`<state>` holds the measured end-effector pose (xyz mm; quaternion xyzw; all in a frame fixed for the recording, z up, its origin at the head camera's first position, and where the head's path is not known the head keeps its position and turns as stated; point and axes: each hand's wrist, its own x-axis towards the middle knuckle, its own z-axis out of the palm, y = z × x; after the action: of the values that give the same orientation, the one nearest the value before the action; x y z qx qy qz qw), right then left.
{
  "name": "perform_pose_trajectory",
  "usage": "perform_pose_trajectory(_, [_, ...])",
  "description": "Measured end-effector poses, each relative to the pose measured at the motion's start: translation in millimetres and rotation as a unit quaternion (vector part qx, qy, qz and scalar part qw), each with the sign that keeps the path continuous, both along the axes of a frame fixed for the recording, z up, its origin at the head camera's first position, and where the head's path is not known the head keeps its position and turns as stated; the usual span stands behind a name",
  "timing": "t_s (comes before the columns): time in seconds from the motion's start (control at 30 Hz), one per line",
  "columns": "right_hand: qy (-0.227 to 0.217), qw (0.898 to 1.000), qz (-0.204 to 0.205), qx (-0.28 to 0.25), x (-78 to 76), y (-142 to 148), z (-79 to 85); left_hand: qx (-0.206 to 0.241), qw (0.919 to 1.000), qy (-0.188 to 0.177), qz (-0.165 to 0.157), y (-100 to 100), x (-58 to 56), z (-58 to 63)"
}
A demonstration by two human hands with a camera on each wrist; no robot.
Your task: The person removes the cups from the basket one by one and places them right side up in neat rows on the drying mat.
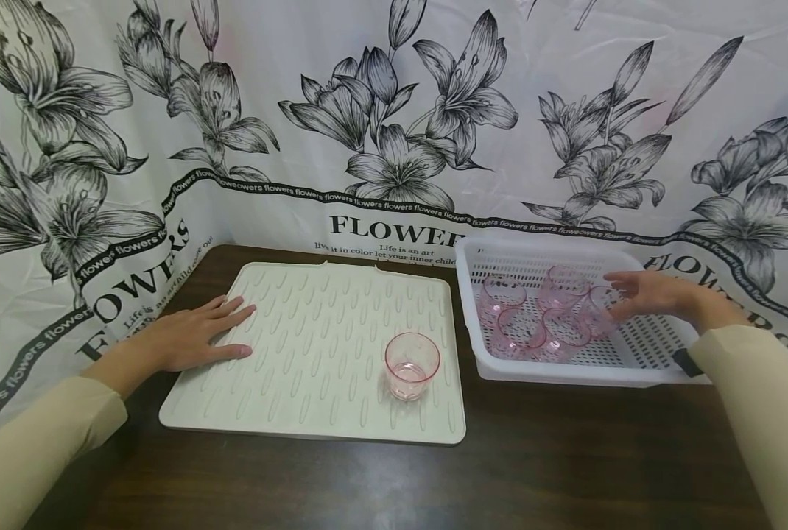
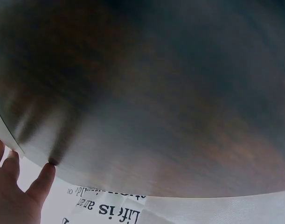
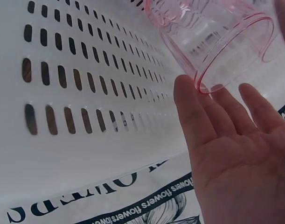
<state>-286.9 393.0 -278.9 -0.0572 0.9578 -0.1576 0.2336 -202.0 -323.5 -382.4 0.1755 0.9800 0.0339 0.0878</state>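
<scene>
My left hand (image 1: 195, 336) lies with spread fingers on the left edge of a white ribbed drying mat (image 1: 288, 331). On the mat's right part a clear pink-rimmed glass (image 1: 411, 368) stands upright. My right hand (image 1: 655, 296) is over a white perforated plastic basket (image 1: 652, 350). Its fingers are extended beside the rim of the rightmost pink glass (image 1: 599, 313), the fingertips at that rim in the right wrist view. Several more pink glasses (image 1: 520, 331) stand grouped in the basket's left half. The left wrist view shows part of my left hand (image 2: 21, 186) and the tabletop.
Mat and basket sit side by side on a dark brown wooden table (image 1: 394, 478). A white curtain (image 1: 394, 96) with black flower prints and lettering hangs behind them and along the left side. A dark object (image 1: 686, 362) shows at my right wrist, by the basket's right end.
</scene>
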Motion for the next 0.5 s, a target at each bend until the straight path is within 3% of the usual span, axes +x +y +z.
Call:
perform_pose_trajectory(0.17, [-0.018,1.000,0.010,-0.002,-0.7,1.8,-1.3,-0.001,1.0000,0.003,-0.005,-0.3,0.2,0.1])
perform_pose_trajectory(0.5, [0.005,0.999,0.032,0.016,-5.2,-0.4,-3.0,-0.003,1.0000,0.004,-0.006,-1.0,-0.5,-0.4])
